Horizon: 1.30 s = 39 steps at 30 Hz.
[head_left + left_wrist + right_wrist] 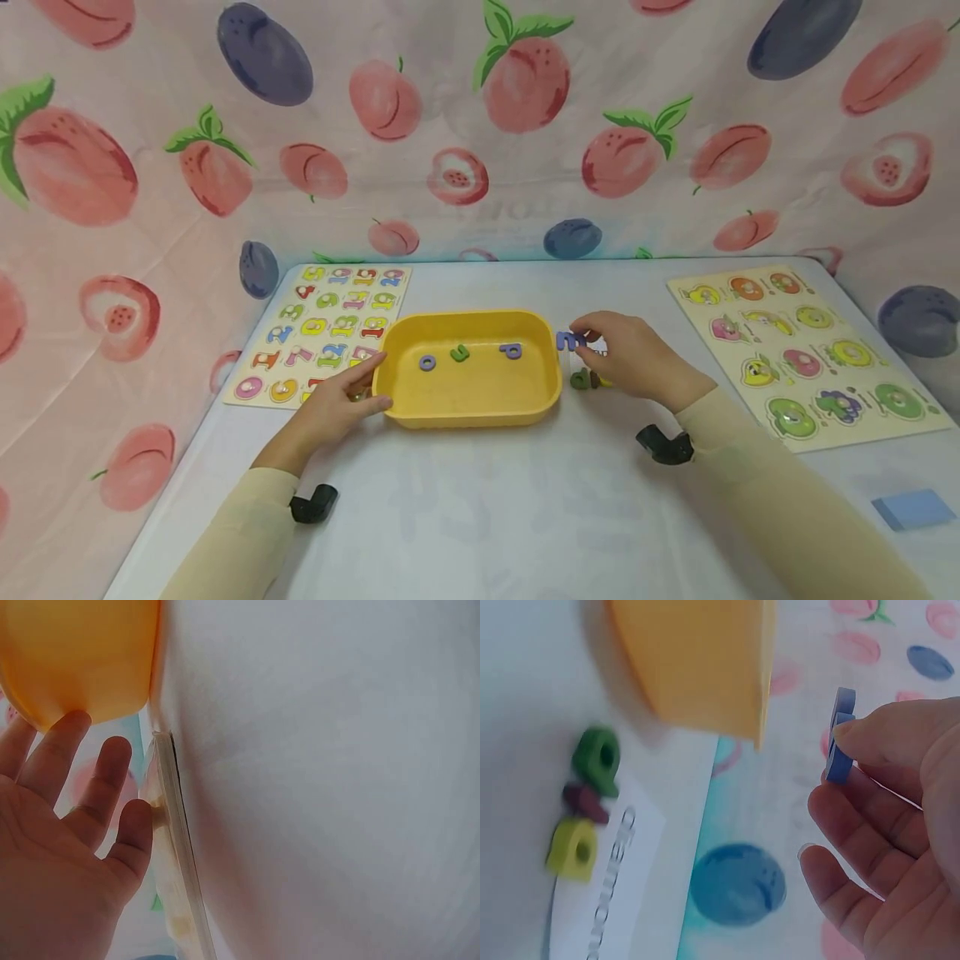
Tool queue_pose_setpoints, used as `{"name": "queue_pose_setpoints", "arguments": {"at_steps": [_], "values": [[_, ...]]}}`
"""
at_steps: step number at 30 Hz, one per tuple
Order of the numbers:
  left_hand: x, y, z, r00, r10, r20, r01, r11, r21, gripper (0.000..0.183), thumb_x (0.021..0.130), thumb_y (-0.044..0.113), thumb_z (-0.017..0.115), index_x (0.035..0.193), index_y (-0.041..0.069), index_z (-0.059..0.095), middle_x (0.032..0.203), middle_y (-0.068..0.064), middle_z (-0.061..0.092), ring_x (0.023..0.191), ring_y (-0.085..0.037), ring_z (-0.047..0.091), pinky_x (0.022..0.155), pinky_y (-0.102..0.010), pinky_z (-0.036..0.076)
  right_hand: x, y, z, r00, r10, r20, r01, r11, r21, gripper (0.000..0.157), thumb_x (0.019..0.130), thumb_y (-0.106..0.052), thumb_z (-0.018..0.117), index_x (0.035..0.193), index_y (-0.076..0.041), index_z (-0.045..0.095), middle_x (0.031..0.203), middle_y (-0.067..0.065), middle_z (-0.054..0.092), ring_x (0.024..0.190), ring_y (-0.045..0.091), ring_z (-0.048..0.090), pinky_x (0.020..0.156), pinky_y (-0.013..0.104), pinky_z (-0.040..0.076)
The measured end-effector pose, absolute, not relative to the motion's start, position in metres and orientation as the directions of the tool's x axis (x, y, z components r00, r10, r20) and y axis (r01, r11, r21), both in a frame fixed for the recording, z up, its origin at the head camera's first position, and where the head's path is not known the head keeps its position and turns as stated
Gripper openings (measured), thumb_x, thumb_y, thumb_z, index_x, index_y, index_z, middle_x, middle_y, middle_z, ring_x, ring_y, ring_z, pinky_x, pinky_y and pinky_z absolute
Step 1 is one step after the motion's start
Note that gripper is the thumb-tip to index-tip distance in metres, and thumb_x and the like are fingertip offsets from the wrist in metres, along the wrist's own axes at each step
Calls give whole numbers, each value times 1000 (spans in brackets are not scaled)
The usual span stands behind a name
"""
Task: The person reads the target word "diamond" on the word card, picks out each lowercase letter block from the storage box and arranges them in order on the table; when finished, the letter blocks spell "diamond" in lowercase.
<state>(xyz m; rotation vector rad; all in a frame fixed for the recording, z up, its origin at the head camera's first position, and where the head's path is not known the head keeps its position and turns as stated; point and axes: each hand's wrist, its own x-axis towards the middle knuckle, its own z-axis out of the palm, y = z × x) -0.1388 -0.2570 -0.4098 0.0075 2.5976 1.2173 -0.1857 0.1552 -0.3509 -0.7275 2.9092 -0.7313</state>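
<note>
A yellow plastic tray (465, 408) holds a purple letter o (427, 362), a green curved letter (460, 353) and a purple letter with a round loop (512, 352). My left hand (333, 412) rests its fingers and thumb against the tray's left end, fingers mostly straight in the left wrist view. Just off the tray's right end, my right hand (630, 354) pinches a purple letter m (570, 341) between thumb and fingers, raised above the table. Below that hand lie a green letter (596, 759), a dark red piece (585, 802) and a yellow letter (573, 850).
The letters lie along a white card (630, 870) printed with a word starting "diamon". A number puzzle board (258, 379) lies left of the tray, and a fruit puzzle board (813, 333) at the right. A blue block (912, 509) sits near the right edge.
</note>
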Motion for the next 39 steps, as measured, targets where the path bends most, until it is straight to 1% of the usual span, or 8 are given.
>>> {"name": "queue_pose_setpoints", "arguments": {"at_steps": [6, 12, 18, 25, 33, 39], "values": [[-139, -258, -411, -963, 123, -239, -102, 655, 748, 81, 89, 44, 74, 158, 28, 35, 154, -13, 43, 143, -36, 35, 113, -60, 28, -182, 179, -355, -907, -418, 45, -390, 796, -463, 34, 97, -14, 66, 128, 0, 62, 119, 14, 65, 108, 32, 60, 94, 50, 53], [-137, -259, -409, -964, 127, -234, -95, 657, 748, 81, 89, 44, 74, 158, 28, 34, 156, -12, 40, 144, -36, 34, 114, -60, 27, -180, 198, -364, -917, -395, 50, -372, 806, -461, 35, 96, -12, 66, 127, 3, 62, 116, 17, 66, 105, 32, 62, 90, 51, 53], [-137, -259, -411, -965, 121, -232, -96, 661, 744, 80, 89, 44, 74, 158, 29, 35, 155, -12, 41, 143, -36, 35, 113, -60, 28, -180, 213, -374, -926, -375, 41, -351, 818, -456, 36, 96, -12, 65, 127, 4, 61, 115, 19, 66, 103, 34, 61, 89, 53, 52], [-137, -259, -410, -964, 118, -237, -103, 658, 746, 80, 90, 44, 74, 158, 28, 35, 154, -13, 42, 143, -36, 35, 113, -61, 27, -179, 224, -383, -942, -333, -32, -283, 844, -456, 37, 97, -15, 65, 128, 3, 61, 119, 21, 64, 108, 36, 60, 94, 57, 50], [-137, -258, -409, -962, 109, -250, -119, 656, 746, 81, 89, 44, 74, 158, 28, 35, 153, -12, 43, 145, -36, 30, 114, -61, 24, -182, 230, -394, -946, -319, -53, -263, 855, -447, 35, 96, -12, 65, 126, 5, 61, 117, 21, 65, 108, 37, 60, 96, 57, 48], [-137, -257, -408, -962, 109, -251, -120, 658, 743, 80, 90, 43, 74, 158, 28, 35, 153, -12, 43, 145, -37, 30, 114, -62, 24, -183, 233, -401, -949, -301, -90, -232, 866, -444, 36, 96, -12, 66, 127, 4, 61, 119, 22, 64, 111, 39, 58, 99, 59, 46]]}}
